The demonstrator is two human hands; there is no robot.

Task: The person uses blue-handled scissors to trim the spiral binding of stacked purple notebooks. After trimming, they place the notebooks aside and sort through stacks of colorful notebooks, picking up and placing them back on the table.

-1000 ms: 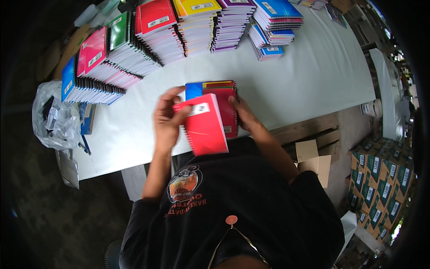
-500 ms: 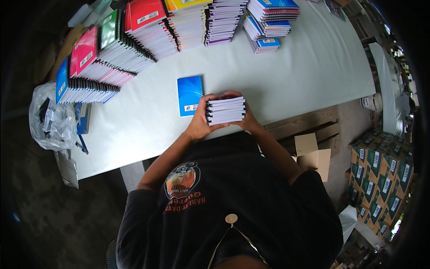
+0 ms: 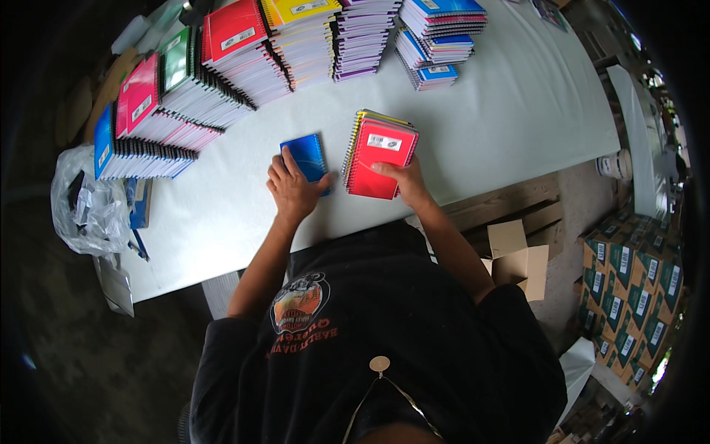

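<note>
A small blue spiral notebook [image 3: 305, 153] lies slightly turned on the pale table. My left hand [image 3: 293, 185] is over its lower half, gripping it with the fingers toward its left edge and the thumb by its right edge. Just to the right, my right hand [image 3: 405, 177] is closed around a stack of spiral notebooks [image 3: 373, 169]. A red cover with a white label faces up, and a yellow edge shows beneath it. The thumb presses on the red cover; the other fingers are hidden behind the stack.
Tall piles of notebooks [image 3: 237, 37] in several colours curve along the table's far left side. A shorter mixed pile [image 3: 440, 41] stands at the back. A clear plastic bag [image 3: 89, 203] hangs by the left edge. An opened cardboard box [image 3: 521, 259] and patterned cartons [image 3: 629, 288] are at right.
The stack, earlier held edge-up between both hands, has tipped so its red cover shows, in my right hand only. My left hand has moved left onto the blue notebook, which has turned and shifted slightly.
</note>
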